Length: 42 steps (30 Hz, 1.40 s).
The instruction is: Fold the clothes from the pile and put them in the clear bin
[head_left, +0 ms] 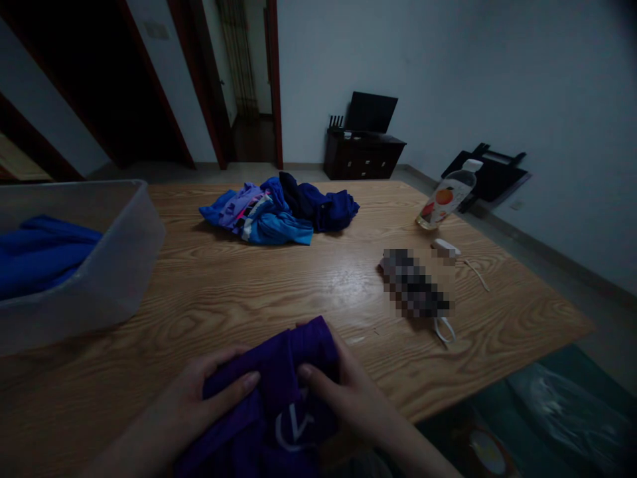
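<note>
Noted about the counter (213, 285): garment (273, 375) at six o'clock; bin (132, 265), fabric (44, 252) inside, at nine; clothes pile (281, 216) at twelve; bottle (446, 196) at two.

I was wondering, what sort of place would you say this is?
Probably a living or dining room in a home: a flat screen stands on a dark cabinet by the wall, a curtain shows through the doorway, and clothes lie heaped on the wooden table.

The wooden table (239, 285) bears crumpled clothes (281, 216), a plastic bin (127, 265) and a bottle (445, 198).
</note>
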Each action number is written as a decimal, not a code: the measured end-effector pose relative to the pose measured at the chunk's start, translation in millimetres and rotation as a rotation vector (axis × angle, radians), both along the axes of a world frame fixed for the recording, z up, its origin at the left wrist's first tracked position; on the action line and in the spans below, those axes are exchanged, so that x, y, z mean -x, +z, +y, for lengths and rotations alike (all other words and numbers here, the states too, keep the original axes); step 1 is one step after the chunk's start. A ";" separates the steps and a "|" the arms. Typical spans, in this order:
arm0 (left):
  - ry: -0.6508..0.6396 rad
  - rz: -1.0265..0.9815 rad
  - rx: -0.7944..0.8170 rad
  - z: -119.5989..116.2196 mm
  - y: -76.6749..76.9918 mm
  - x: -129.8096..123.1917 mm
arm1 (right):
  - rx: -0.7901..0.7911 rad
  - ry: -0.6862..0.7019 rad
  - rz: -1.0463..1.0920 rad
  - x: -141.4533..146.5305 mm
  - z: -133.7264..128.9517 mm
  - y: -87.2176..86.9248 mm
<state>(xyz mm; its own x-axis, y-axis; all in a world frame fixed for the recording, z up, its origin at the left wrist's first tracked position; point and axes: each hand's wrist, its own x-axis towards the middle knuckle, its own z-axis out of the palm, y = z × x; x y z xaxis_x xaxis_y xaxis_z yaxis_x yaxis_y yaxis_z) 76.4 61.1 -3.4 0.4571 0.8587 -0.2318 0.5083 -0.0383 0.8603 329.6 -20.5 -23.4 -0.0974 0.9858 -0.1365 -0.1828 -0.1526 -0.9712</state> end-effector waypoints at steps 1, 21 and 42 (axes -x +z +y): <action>-0.024 -0.009 -0.021 0.7 -2.7 0.6 | -0.010 0.000 -0.010 -0.1 0.9 -1.8; -0.283 0.201 -0.452 43.1 -19.5 18.2 | -0.468 -0.094 -0.854 -25.4 14.7 -10.6; -0.122 0.177 -0.397 46.6 -18.7 28.4 | -0.871 0.436 -1.204 -18.8 -11.5 5.2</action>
